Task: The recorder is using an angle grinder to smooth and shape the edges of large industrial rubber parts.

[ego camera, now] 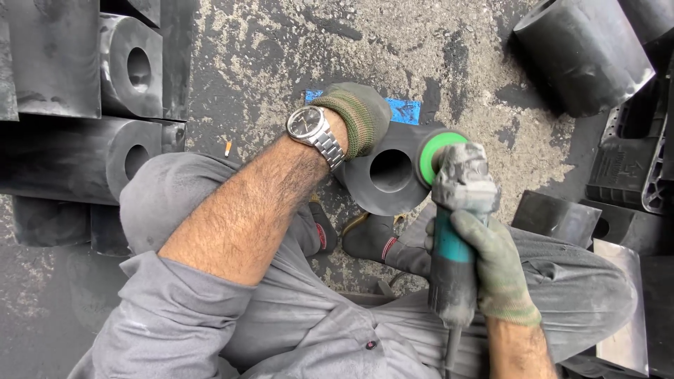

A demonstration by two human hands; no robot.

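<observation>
A black rubber block with a round hole [388,175] stands on the gritty floor between my feet. My left hand [361,116], in a green glove with a metal watch at the wrist, presses on the block's top edge. My right hand [495,263], also gloved, grips the teal body of an angle grinder [456,210]. Its green disc [437,156] rests against the block's right rim.
Several similar black blocks with holes [130,67] are stacked at the left. A large black block [583,52] lies at the top right, with a black plastic crate [635,161] and smaller blocks [558,217] beside my right knee. A blue tape patch [406,110] marks the floor.
</observation>
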